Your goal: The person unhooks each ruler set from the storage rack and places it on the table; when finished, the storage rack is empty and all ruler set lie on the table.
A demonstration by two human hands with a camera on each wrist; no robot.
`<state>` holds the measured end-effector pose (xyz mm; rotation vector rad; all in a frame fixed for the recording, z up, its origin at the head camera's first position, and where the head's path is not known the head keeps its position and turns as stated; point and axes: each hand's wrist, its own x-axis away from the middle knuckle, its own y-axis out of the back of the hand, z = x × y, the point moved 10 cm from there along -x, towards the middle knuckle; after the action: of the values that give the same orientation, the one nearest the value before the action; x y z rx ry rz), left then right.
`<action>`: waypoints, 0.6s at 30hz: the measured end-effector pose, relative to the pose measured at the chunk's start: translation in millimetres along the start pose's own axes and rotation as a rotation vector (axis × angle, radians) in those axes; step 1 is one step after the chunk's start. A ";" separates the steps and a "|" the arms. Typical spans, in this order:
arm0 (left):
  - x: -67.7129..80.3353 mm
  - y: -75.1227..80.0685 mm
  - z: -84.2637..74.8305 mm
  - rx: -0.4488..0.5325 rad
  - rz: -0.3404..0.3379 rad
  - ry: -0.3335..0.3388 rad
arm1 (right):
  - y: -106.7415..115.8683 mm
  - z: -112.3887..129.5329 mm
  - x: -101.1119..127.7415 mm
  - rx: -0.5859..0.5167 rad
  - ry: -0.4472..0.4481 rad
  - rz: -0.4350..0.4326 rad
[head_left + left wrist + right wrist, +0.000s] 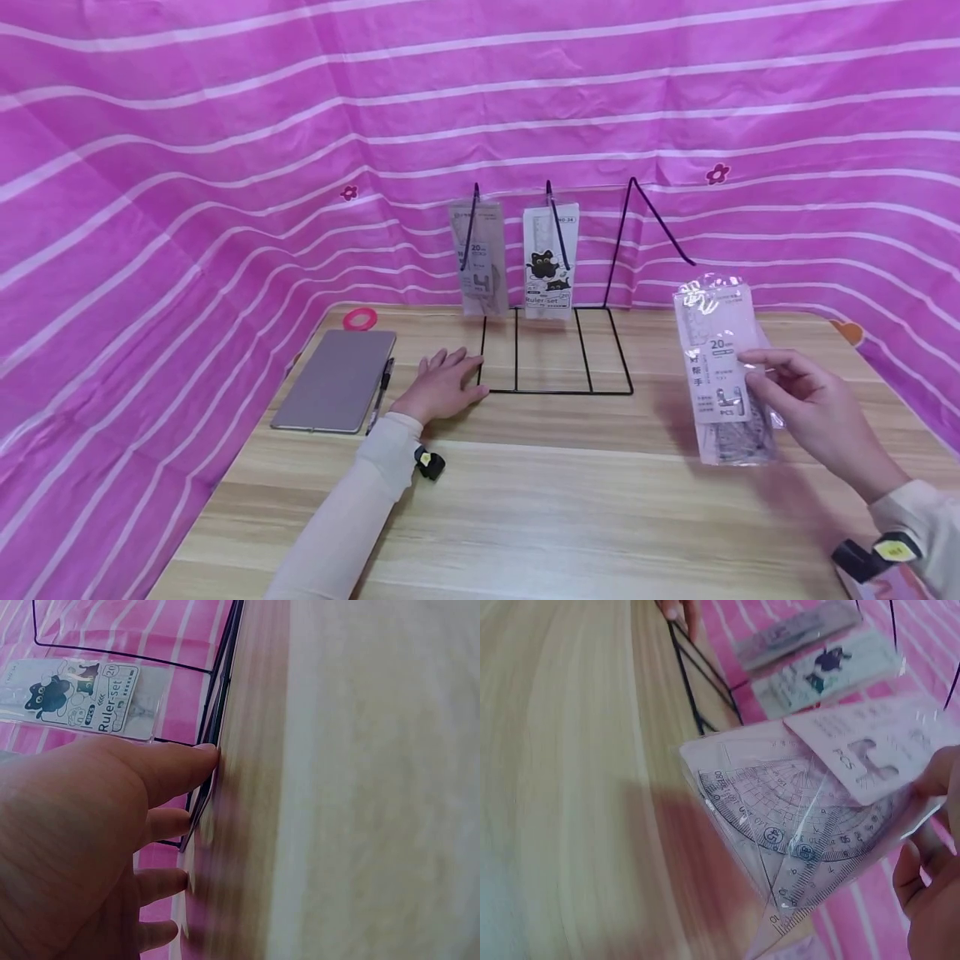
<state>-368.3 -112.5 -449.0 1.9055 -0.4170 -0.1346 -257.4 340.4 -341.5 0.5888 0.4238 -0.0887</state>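
Observation:
My right hand (821,408) pinches the right edge of a clear packet of rulers (723,375), holding it upright above the table. Through the plastic in the right wrist view a protractor (795,817) and a triangle ruler show. On the front left corner of a black wire display rack (558,392) rests my left hand (442,383), fingers spread and fairly straight. One ruler packet (480,287) hangs from the rack's left hook, and another with black cats (547,279) from the middle hook. The right hook (663,221) carries nothing and points toward the held packet.
To the left lie a grey notebook (333,379), a black pen (381,393) and a pink ring (360,319). A pink item (885,579) sits at the lower right near my sleeve. Pink striped cloth (480,92) hangs behind the wooden table (540,517).

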 end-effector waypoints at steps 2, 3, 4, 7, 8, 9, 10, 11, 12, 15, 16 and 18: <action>0.2 0.1 -0.8 0.007 -0.002 -0.002 | 2.6 -12.6 -2.4 0.070 -0.051 0.001; 0.5 0.2 -1.2 0.009 -0.004 -0.004 | 3.2 -18.6 -4.0 0.108 -0.076 0.003; 0.7 0.1 -1.2 0.008 -0.001 -0.001 | 3.2 -24.1 -6.0 0.147 -0.099 0.011; 1.1 0.6 -1.5 0.006 0.001 0.003 | -1.9 -37.6 -14.3 0.227 -0.145 0.061; 1.1 0.7 -1.7 0.004 0.001 0.003 | -5.0 -41.3 -18.0 0.236 -0.155 0.081; 1.1 0.8 -1.8 0.002 0.004 0.004 | -8.7 -44.7 -21.9 0.241 -0.159 0.101; 1.0 1.1 -2.2 0.001 0.005 0.003 | -12.9 -48.1 -26.0 0.252 -0.161 0.124; 1.0 1.5 -2.7 0.004 0.005 0.002 | -17.9 -51.9 -30.0 0.261 -0.169 0.155; 0.9 1.8 -2.7 0.007 0.004 0.002 | -23.3 -55.9 -33.7 0.269 -0.178 0.188; 1.3 2.0 -2.1 0.013 0.004 0.006 | -38.7 -66.7 -45.2 0.313 -0.186 0.279; 1.4 1.9 -1.6 0.014 0.005 0.008 | -43.4 -69.9 -48.6 0.328 -0.187 0.305; 1.8 1.5 -0.3 0.012 0.009 0.013 | -50.6 -74.1 -55.4 0.355 -0.181 0.339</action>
<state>-366.9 -113.3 -447.4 1.9151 -0.4182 -0.1138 -344.8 337.4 -400.5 0.9865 0.1269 0.1094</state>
